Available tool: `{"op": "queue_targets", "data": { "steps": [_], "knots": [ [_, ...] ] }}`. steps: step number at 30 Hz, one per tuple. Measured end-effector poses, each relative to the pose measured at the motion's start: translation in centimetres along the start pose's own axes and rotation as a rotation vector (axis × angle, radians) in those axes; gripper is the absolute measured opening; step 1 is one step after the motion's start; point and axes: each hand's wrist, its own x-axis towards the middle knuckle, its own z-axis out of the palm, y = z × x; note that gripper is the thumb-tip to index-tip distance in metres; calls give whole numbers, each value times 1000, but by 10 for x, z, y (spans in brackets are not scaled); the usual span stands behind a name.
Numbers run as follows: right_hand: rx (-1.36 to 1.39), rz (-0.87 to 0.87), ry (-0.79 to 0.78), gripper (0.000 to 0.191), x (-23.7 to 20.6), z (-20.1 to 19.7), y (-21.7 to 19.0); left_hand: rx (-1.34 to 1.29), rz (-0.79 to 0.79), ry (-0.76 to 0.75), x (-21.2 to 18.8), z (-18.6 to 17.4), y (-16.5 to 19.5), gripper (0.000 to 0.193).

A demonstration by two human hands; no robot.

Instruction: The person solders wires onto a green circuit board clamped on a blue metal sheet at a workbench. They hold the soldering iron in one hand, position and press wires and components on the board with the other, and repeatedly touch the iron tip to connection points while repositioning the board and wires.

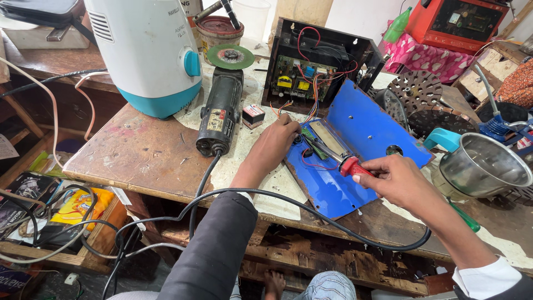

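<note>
- A worn wooden desk [139, 155], scratched and partly covered with stained paper, fills the view in a crowded workshop; boxes, papers and loose cables lie on the floor [50, 222] to the left.
- On the desk stand a white and teal appliance [150, 55], an angle grinder [222, 105] with a green disc, a small box [253, 115] and an open black case [316, 61] showing a circuit board and coloured wires.
- A blue metal panel [361, 128] lies flat, its near corner reaching over the front edge of the desk.
- A steel bowl [483, 166] and perforated metal discs [416, 89] crowd the right side; bare wood remains only at the near left.
- A black cable [311, 214] hangs in a loop below the front edge.
- The right hand [400, 180] is clamped on the red handle of a soldering iron [333, 155], whose tip points left across the panel.
- The left hand [275, 144], fingers curled, rests at the panel's left edge where the tip meets the wires; whether it pinches anything I cannot tell.
</note>
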Motion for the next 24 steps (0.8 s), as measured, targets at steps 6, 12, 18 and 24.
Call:
{"op": "queue_targets", "data": {
  "steps": [6, 12, 18, 24],
  "knots": [
    [-12, -66, 62, 37, -1, 1, 0, 9, -1, -1, 1, 0, -1, 13],
    [-9, 58, 22, 35, -7, -3, -5, -10, 9, -9, 1, -1, -1, 13],
    [-8, 19, 16, 34, -7, -1, -5, -4, -4, 0, 1, -1, 0, 13],
    [-13, -3, 16, 34, -4, 0, -2, -17, -12, -9, 1, -1, 0, 11]
  ]
}}
